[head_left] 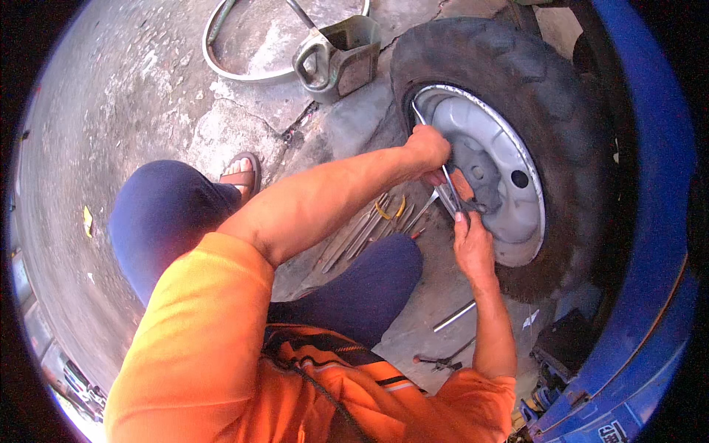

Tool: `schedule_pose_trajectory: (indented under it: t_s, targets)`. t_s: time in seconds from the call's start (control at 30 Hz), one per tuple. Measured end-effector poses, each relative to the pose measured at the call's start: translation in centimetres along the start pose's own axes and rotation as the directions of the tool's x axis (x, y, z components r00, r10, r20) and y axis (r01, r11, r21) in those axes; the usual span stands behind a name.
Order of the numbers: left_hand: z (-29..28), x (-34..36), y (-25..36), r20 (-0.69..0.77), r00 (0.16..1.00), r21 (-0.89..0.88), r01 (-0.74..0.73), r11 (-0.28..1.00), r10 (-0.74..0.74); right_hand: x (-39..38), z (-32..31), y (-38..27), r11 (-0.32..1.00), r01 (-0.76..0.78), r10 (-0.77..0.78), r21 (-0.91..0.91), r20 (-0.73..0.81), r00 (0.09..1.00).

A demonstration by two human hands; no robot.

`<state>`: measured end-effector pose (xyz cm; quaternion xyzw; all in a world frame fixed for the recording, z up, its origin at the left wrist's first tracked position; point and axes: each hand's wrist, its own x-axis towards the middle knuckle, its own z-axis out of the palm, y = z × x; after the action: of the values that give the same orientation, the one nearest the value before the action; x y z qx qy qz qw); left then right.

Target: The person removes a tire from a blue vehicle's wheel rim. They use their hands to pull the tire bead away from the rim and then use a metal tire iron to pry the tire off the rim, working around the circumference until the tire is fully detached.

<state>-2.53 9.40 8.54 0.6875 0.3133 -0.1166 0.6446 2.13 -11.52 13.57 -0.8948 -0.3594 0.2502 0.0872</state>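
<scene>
A slim metal rod (450, 182) slants across the face of a silver wheel rim (509, 159), set in a large black tire (572, 111). My left hand (428, 150) is closed round the rod's upper part. Its top end sticks out above that hand, close to the rim's upper left edge. Lower down, my right hand (473, 244) pinches the rod's lower end with thumb and fingers, beside a dark piece whose kind I cannot make out. Between the hands, an orange-brown patch (462, 184) shows in front of the hub.
Several metal tools (362, 230) and yellow-handled pliers (391, 209) lie by my knee. A metal bar (454, 316) rests near my right forearm. Beyond stand a cut-open plastic container (347, 63) and a metal ring (247, 76). A blue vehicle body (657, 244) rises at right.
</scene>
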Motion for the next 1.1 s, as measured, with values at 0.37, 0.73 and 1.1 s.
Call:
schedule_pose_trajectory:
  t_s: [0.37, 0.73, 1.1]
  targets:
    - [3.8, 1.0, -3.4, -0.28, 0.912, -0.809, -0.055, 0.586, -0.301, 0.5, -0.5, 0.5, 0.999, 0.032, -0.03, -0.032, 0.062, 0.998]
    - [-1.9, 4.7, -6.5, -0.308, 0.951, -0.854, -0.292, 0.43, 0.034, 0.7, -1.5, -0.4, 0.998, 0.055, -0.057, 0.025, 0.092, 0.994]
    - [-2.2, 6.0, -8.2, -0.418, 0.896, -0.636, -0.408, 0.655, 0.152, 1.1, -1.9, -0.7, 0.999, -0.018, 0.009, 0.043, 0.189, 0.982]
